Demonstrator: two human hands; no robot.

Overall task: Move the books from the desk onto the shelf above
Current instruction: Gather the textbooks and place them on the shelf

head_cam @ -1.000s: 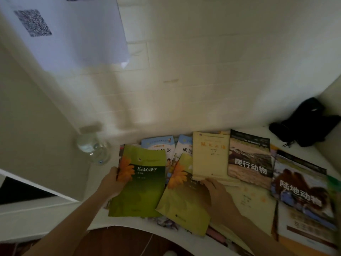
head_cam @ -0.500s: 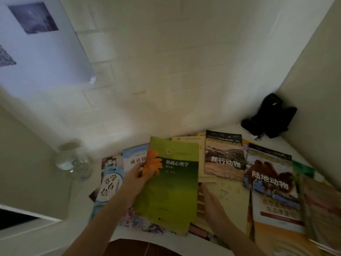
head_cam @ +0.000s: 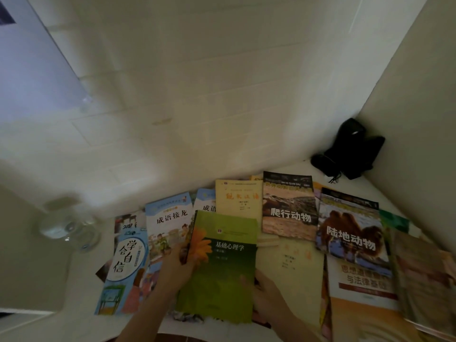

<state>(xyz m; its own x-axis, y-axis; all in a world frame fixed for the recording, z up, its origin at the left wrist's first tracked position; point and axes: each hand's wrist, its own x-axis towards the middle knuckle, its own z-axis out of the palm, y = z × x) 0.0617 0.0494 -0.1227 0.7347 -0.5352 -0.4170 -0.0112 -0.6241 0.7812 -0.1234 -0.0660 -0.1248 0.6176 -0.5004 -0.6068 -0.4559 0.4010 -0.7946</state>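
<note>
**Risk Assessment: Green Book Gripped at Both Edges Above a Crowded Desk**

At far left, a clear glass vessel (head_cam: 67,225) stood on the white desk (head_cam: 81,319), near the leftmost books. It appeared blurred; its contents could not be determined. A book swung leftward during lifting could have struck and tipped it.

Next, two blue children's books (head_cam: 123,270) (head_cam: 170,225) lay flat and overlapped. The left hand (head_cam: 172,270) rested above them, its fingers closed on the left edge of the green psychology book (head_cam: 222,265), thumb over the orange flower on the cover. A one-edge pinch on a soft cover could have let the book sag or slip.

The green book was in the lower centre, raised over the books beneath it, not yet on the shelf; the shelf was out of view. Its lower edge appeared ragged, though blur may account for this. A hard pull there could have torn the cover.

The right hand (head_cam: 266,299) held the book's lower right edge, fingers curled around it. How far the fingers reached beneath could not be told, so a second volume might have been dragged along.

Further right, the yellow book (head_cam: 238,199), the reptile book (head_cam: 288,206) and the camel book (head_cam: 350,230) overlapped loosely. Disturbing one could have shifted the others toward the desk edge. A black object (head_cam: 350,150) sat in the far right corner, well apart.
</note>
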